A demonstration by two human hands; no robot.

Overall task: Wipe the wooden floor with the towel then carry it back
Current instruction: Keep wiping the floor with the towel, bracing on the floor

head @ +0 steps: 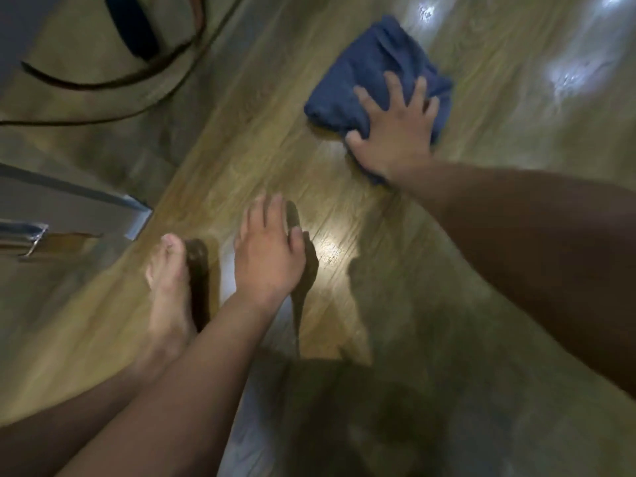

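Blue towel (pixel 364 68) under right grip (pixel 395 136)

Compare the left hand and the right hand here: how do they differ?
The left hand rests on bare wooden floor; the right hand presses on the blue towel. The left hand's fingers lie close together; the right hand's are spread. The left hand sits nearer the person, the right hand farther out. Both are palm down.
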